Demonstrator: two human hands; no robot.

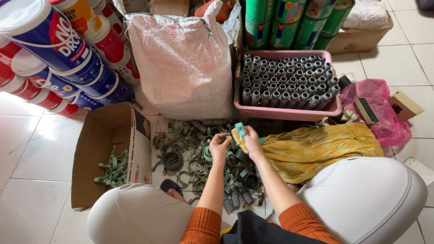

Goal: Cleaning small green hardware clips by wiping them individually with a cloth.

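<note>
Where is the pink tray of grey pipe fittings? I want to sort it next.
In the head view the pink tray sits on the floor upper right of centre, between the white sack and pink plastic bag, behind the yellow cloth.

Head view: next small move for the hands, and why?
Probably wipe the small clip pinched in the left hand with the cloth that the right hand holds beside it. The two nearly meet above the pile of clips on the floor; green clips already lie in the cardboard box.
</note>
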